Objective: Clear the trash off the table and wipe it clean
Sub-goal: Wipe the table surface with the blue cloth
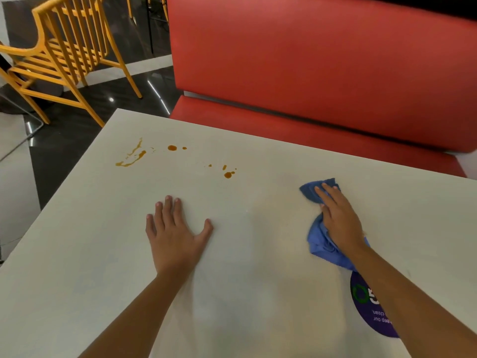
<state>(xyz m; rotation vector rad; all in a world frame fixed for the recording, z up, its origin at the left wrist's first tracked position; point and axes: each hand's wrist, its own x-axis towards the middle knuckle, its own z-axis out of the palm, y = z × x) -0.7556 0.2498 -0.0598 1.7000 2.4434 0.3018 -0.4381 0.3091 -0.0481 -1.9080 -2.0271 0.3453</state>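
**Blue cloth under the right hand, sauce marks unwiped on the table**

The blue cloth lies crumpled on the white table, pinned beneath the right hand. That hand's fingers are stretched out straight and close together, pressing flat on the cloth rather than curling round it. A dark fold of cloth pokes out just past the fingertips, and a lighter bunch spills out on the thumb side and back under the wrist.

The left hand rests palm down on the bare tabletop, well apart from the cloth, its fingers straight and slightly spread, the thumb splayed toward the right hand; it holds nothing.

Beyond the left fingertips and off to their outer side sits a brown smear of streaks, with a round drop near it. A smaller cluster of brown drops lies beyond the gap between the two hands, nearer the left thumb than the cloth.

Behind the right wrist, partly covered by the forearm, a round purple sticker with white lettering is stuck to the table.

Past the far edge of the table stands a red bench; to the left of it, on the dark floor, a yellow slatted chair.
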